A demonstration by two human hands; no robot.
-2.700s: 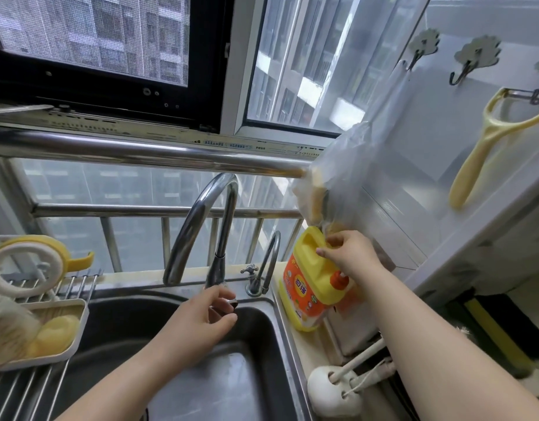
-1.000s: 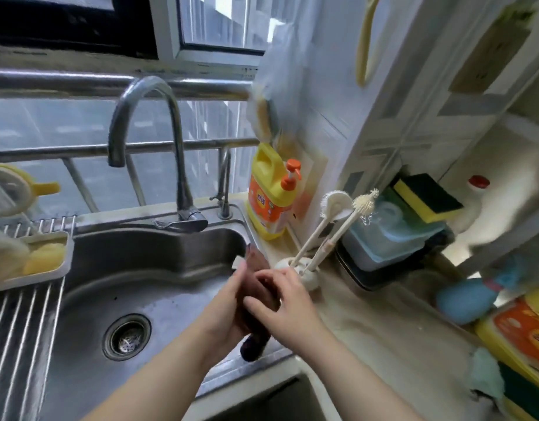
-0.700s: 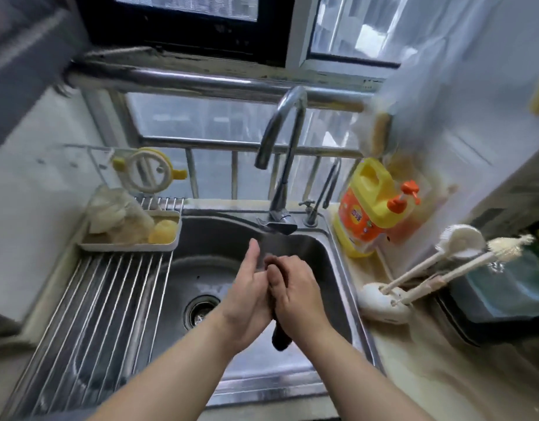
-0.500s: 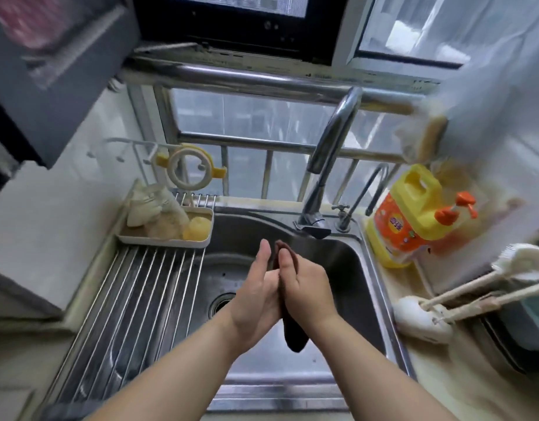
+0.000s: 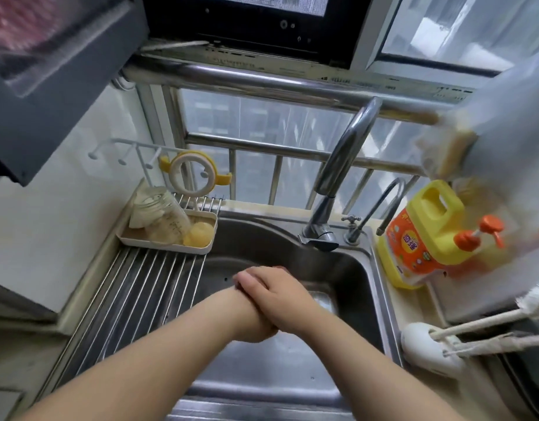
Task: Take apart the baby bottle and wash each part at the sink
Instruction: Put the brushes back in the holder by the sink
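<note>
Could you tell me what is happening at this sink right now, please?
A person is rubbing both hands together over the steel sink, right hand laid across the left hand. No water shows at the faucet. The baby bottle lies untouched in a cream tray on the drying rack.

Home kitchen: steel sink (image 5: 362, 268) with gooseneck faucet (image 5: 341, 174) under a window (image 5: 462, 28), yellow dish soap jug (image 5: 426, 235), roll-up drying rack (image 5: 146, 287), bottle brushes (image 5: 487, 332) on the counter.
</note>
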